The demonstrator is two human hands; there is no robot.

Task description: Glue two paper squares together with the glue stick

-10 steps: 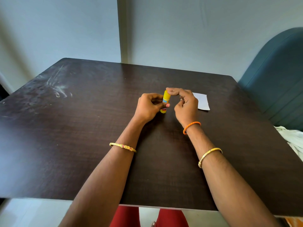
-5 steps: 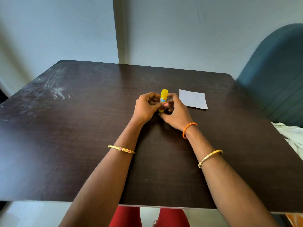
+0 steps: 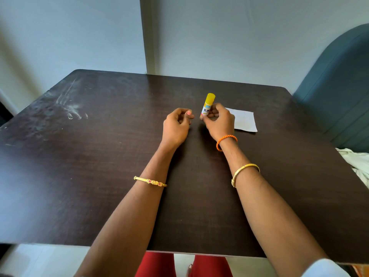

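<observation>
My right hand (image 3: 218, 120) pinches the glue stick (image 3: 207, 105) between thumb and fingers. The stick stands almost upright, its yellow cap on top and well clear of my fingers, its lower end hidden inside my grip. My left hand (image 3: 176, 126) is just beside it on the left, not touching the stick; its fingers are curled loosely inward with the thumb tip against them, and I see nothing held in it. Behind my right hand, to the right of the stick, a white paper square (image 3: 244, 119) lies flat on the dark table (image 3: 99, 156); my hand covers its near left part. I cannot tell if it is one sheet or two stacked. Further right a teal chair (image 3: 339, 86) stands near the table edge.
</observation>
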